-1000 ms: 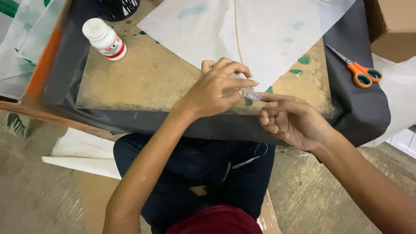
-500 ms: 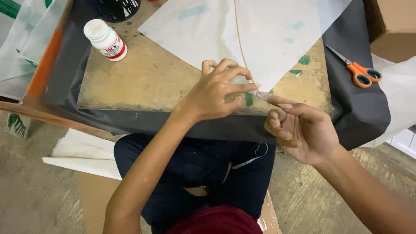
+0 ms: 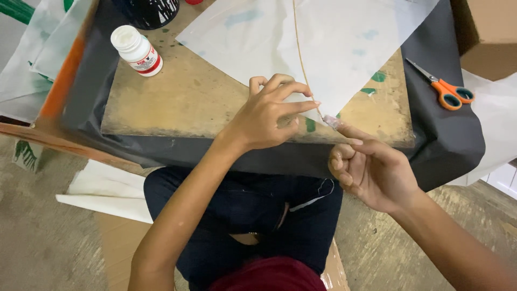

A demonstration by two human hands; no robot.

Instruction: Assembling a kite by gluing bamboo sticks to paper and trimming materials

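Observation:
A large white paper sheet (image 3: 344, 48) with a thin stick (image 3: 300, 54) running down its middle lies on a worn wooden board (image 3: 188, 102). My left hand (image 3: 269, 116) rests on the sheet's near corner, fingers arched, with the index tip pressing beside the stick. My right hand (image 3: 371, 167) hangs just off the board's near edge. Its other fingers are curled, and the extended index finger, whitish at the tip, touches the pointed tip of the paper. Neither hand grips anything.
A white glue bottle (image 3: 137, 51) stands at the board's far left, near a black container (image 3: 148, 11). Orange-handled scissors (image 3: 447, 89) lie on the black sheet (image 3: 447, 145) at right, next to a cardboard box (image 3: 487, 32). Folded white papers (image 3: 107, 191) lie on the floor.
My right hand has drawn slightly back toward me and stretched its index finger out to the paper tip. My left hand has raised its fingers but stays on the corner.

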